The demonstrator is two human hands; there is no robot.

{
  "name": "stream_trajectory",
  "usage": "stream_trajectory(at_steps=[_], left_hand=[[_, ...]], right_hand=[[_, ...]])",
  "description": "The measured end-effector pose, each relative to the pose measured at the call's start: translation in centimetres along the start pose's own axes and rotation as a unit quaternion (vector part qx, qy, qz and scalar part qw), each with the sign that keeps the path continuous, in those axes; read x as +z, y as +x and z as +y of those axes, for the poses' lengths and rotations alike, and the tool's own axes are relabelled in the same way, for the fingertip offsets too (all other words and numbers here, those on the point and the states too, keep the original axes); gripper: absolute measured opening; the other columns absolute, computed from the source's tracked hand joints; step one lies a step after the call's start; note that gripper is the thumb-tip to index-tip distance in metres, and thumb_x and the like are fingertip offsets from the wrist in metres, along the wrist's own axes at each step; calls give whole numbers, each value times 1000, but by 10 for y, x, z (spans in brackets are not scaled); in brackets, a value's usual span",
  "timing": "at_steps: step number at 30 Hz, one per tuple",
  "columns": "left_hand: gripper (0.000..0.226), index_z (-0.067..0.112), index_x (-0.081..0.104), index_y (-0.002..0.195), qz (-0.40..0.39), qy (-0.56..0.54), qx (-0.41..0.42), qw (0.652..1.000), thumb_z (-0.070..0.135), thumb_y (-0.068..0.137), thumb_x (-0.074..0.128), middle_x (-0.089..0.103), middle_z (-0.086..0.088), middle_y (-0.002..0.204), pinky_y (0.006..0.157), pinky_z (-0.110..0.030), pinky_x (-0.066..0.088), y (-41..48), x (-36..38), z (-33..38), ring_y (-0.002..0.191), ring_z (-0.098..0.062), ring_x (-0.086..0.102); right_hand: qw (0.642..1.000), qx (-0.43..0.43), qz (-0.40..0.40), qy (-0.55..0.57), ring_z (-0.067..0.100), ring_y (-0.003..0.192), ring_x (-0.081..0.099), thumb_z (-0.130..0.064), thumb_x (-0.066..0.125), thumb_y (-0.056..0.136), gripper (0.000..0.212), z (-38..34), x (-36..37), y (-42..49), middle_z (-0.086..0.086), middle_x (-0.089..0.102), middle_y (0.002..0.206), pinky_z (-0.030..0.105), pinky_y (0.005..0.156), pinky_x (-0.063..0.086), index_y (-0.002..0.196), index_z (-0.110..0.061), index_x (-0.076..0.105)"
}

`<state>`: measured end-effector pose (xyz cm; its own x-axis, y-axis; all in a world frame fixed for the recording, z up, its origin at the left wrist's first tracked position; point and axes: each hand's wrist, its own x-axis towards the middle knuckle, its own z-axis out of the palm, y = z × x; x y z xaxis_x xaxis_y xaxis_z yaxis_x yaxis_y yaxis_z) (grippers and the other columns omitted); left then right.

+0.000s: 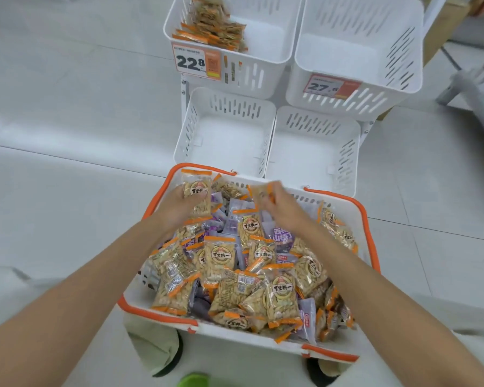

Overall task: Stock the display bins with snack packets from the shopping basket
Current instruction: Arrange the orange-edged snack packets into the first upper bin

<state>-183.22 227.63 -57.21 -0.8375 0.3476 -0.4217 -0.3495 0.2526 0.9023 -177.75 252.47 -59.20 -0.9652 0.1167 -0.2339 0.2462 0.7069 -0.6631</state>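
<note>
My left hand curled its fingers round a snack packet over the basket. My right hand pinched a second packet (a blurry one).

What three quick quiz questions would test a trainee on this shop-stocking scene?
1. True or false: the upper-left white slotted plastic bin already holds orange-edged snack packets.
2. The left hand grips: A) a purple packet, B) an orange-edged clear snack packet, C) a price tag.
3. Fill in: of the four white bins, ___ show no packets.

Key: 1 true; 2 B; 3 three.
</note>
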Motion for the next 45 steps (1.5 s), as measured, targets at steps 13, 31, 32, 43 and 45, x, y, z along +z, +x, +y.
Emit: stream_trajectory(at_steps=[13,31,32,43,45], left_hand=[[53,16,47,136,-56,-94,-27,994,13,89,70,58,-5,134,77,-34,61,2,14,4,114,-23,63],[64,32,47,138,-166,-108,-53,979,53,81,67,58,0,137,86,-36,58,13,14,18,116,-18,63],[59,34,50,132,-164,-76,-31,983,47,79,73,60,2,133,83,-33,59,14,16,23,116,-17,63],[56,11,53,125,-169,134,246,945,25,78,80,66,-12,103,77,-45,55,86,-20,171,92,-21,64],[77,12,42,135,-142,128,257,947,26,72,85,63,-10,122,86,-40,58,105,-27,206,109,-22,65]], right_hand=[[993,6,-65,97,21,125,53,-34,62,94,54,-28,-11,2,1,52,137,31,97,46,143,-21,42],[980,-63,-59,179,13,70,63,-7,74,84,19,-85,-43,11,6,63,89,23,65,52,95,-9,59],[985,-68,-48,152,16,77,63,-12,76,84,25,-91,-41,15,6,62,99,25,66,51,102,-11,59],[967,-105,-48,225,7,72,66,-3,79,77,47,-181,-139,80,2,69,92,21,61,53,118,-18,62],[964,-118,-50,232,9,72,67,0,79,77,46,-197,-166,98,4,69,91,24,63,56,118,-13,61]])
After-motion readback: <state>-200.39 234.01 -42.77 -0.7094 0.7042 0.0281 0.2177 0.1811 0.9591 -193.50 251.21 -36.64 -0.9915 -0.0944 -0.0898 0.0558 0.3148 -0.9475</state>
